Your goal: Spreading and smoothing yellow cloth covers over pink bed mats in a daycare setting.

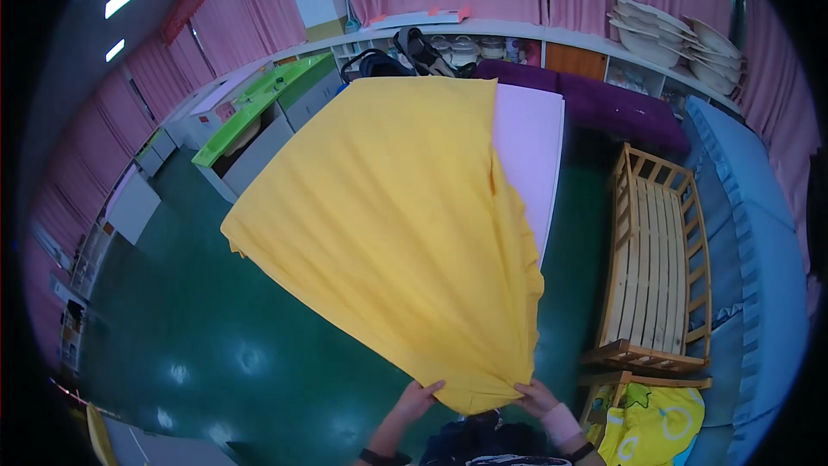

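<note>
Both hands grip yellow sheet (405, 224) over white mattress (528, 151).

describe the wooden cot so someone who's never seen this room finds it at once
Start at the big yellow sheet that both hands grip, spread over the white mattress in the middle. Go right across the strip of green floor: the wooden cot stands there, beside the blue padded wall. It is the only bare, pale slatted wood frame; its neighbours are all cloth or padding.
</note>
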`<state>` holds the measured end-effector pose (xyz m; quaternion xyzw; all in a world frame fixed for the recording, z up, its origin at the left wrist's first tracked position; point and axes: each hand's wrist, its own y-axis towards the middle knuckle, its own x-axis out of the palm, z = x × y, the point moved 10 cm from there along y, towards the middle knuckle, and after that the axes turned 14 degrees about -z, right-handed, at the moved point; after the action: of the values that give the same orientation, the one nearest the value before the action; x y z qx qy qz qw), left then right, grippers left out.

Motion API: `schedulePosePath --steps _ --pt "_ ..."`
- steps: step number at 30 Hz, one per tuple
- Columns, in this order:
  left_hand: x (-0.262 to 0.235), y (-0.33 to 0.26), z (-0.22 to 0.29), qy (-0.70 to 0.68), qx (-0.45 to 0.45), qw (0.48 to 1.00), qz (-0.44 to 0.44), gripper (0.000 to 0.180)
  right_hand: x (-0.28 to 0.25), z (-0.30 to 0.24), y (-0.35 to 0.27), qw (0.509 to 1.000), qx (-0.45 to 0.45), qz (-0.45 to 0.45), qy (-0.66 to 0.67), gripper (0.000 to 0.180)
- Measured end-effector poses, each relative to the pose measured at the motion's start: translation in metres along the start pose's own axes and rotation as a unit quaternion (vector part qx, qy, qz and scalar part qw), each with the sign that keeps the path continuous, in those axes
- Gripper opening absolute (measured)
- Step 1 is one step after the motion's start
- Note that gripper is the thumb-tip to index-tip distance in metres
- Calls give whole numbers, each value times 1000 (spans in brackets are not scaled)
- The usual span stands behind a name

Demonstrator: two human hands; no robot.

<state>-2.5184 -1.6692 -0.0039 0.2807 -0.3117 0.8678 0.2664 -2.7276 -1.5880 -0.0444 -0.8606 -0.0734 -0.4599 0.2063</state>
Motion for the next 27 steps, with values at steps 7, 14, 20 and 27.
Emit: schedulePosePath --steps 7,14,20,27 --pt "-85 -6 -117 39 -26 991 127 24 -84 52 26 976 129 98 -144 36" --pt "-95 -36 -74 85 -25 984 154 18 -101 -106 -6 930 82 170 -316 21" --pt "-35 -37 15 295 84 930 201 17 -155 -265 -4 934 -22 191 -302 10" --pt "57 13 41 317 112 902 272 14 -182 -420 68 910 -60 129 -390 5"
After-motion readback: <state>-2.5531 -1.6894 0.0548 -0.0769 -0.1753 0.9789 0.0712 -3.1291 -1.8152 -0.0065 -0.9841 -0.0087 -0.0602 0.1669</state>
